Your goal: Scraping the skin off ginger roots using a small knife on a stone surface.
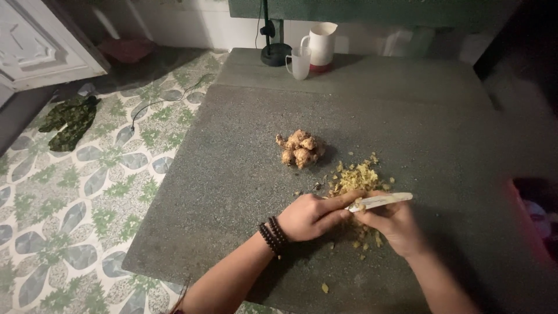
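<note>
On the grey counter (232,174), right hand (395,224) has its grip closed round a pale knife (381,201), left hand (311,216) pinching the blade's near end, fingers together. Yellow peelings (357,176) sit just beyond the hands, a pile of knobbly ginger roots (299,149) further back, mug (299,62) and jug (321,45) at the far edge

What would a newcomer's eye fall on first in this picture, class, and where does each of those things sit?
Most likely the two hands at the near middle of the grey stone slab: the left hand and right hand meet over a pale knife. Just beyond them lies a heap of yellowish shavings, and further back a clump of knobbly brown roots. At the far edge stand a white jug and a cup.
</note>
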